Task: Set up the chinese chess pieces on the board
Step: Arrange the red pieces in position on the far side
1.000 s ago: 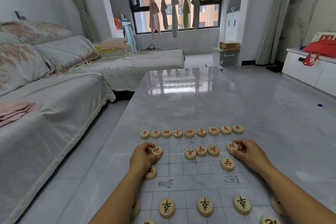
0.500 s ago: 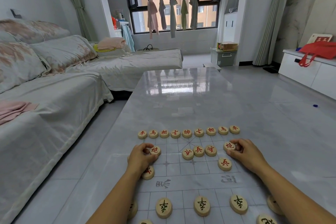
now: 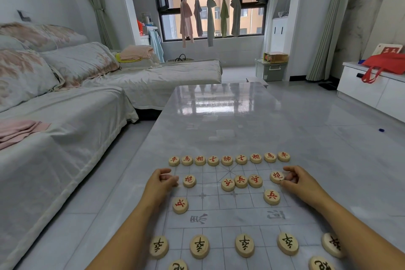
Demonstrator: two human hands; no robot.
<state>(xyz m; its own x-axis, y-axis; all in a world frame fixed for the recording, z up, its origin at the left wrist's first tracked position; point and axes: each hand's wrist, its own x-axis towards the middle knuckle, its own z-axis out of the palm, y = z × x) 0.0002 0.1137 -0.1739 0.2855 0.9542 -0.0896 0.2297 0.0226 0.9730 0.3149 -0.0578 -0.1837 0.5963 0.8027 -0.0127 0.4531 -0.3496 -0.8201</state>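
The chess pieces are small round wooden discs. They look light and hard, and I think they would slide easily on the shiny board (image 3: 219,210). The best hold is likely a pinch on the round edge, or a push on the side with a fingertip.

The board lies flat on the tabletop (image 3: 219,116). The red back row (image 3: 227,159) is lined up at the board's 12 o'clock edge. The left cannon (image 3: 189,180) sits just at 3 o'clock of the left hand (image 3: 162,180). That hand's grip is curled up with nothing in it.

The right hand (image 3: 300,182) has its fingertips (image 3: 286,178) on the edge of the right cannon (image 3: 277,176), at its 9 o'clock. I cannot tell if this grip pinches the piece or only pushes it. Three red soldiers (image 3: 241,181) are bunched in the middle, not yet spread out. The black soldiers (image 3: 244,245) stand in a row at 6 o'clock.

A second ago the left hand lay over the left cannon and hid part of the soldier (image 3: 180,205) below it. Now it has slid off toward 9 o'clock, and both pieces show fully. The right hand is about where it was.
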